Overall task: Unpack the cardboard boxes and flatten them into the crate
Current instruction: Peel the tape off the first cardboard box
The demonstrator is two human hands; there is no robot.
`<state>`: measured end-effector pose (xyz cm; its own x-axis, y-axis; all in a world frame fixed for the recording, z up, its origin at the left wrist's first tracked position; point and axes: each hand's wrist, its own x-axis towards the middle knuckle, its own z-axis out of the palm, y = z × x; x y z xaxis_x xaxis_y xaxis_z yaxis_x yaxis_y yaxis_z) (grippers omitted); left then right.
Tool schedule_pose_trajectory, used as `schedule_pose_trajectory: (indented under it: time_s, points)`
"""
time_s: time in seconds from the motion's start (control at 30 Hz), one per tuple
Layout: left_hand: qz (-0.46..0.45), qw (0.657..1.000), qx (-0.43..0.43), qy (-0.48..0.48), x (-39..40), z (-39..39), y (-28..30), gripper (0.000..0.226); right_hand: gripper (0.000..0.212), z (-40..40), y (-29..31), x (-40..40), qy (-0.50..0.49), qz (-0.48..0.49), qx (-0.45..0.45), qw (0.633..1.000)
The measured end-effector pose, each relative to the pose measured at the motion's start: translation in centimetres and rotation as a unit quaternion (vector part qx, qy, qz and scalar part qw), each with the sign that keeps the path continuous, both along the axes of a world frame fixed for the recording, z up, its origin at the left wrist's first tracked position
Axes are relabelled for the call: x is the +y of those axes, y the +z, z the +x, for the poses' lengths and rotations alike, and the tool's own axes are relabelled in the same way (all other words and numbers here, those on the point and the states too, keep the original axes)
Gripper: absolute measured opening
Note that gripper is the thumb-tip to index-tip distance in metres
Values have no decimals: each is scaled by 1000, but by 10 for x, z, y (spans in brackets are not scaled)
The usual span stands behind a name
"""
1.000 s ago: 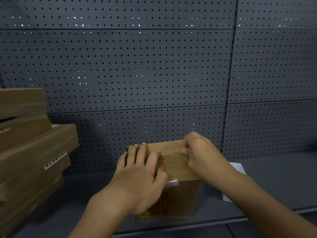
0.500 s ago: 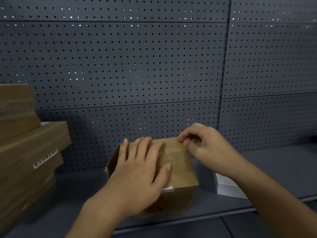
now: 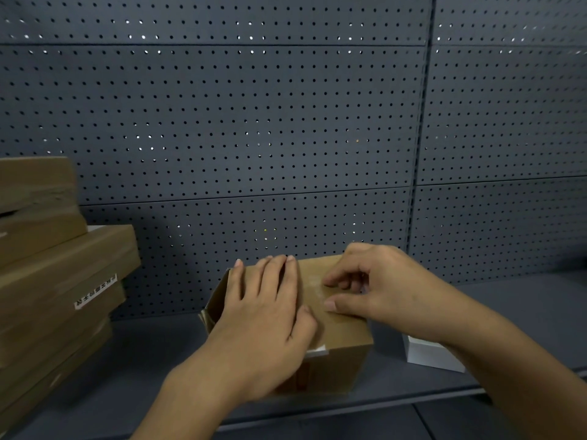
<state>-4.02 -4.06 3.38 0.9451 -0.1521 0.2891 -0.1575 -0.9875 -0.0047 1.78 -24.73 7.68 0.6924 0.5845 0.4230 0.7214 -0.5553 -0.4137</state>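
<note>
Brown cardboard box (image 3: 336, 331), white box (image 3: 428, 355), dark-grey perforated panel (image 3: 254, 122).

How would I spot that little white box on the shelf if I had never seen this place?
Start at the dark grey pegboard wall and drop to the grey shelf below it. The small cardboard box under both hands sits mid-shelf; the white box stands just right of it, partly hidden by the right forearm. It is the only white box; the stacked cartons at far left are brown.

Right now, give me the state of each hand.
Left hand: open, fingers flat on top of the cardboard box.
Right hand: fingers curled, picking at the tape on the box top.
</note>
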Motion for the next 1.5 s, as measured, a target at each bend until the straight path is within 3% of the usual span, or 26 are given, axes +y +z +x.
schedule_pose_trajectory:
  time_s: [0.2,0.63,0.93,1.13,1.37,1.5]
  points:
    - [1,1000,1,0,0,2,1,75,9,-3,-5,5,-18,9,12,1000]
    - [-14,1000,5,-4,2,15,3,77,23,13,-8,15,-36,-10,1,999]
    - [-20,1000,17,-5,4,23,8,65,5,20,1,13,-38,9,78,996]
    - [-36,999,21,-7,4,30,14,60,5,28,5,17,-57,-6,79,995]
    - [-46,997,-57,29,-5,32,20,52,9,47,6,31,-95,-23,75,992]
    - [-54,997,-40,27,-3,34,19,53,9,54,7,33,-99,-14,105,989]
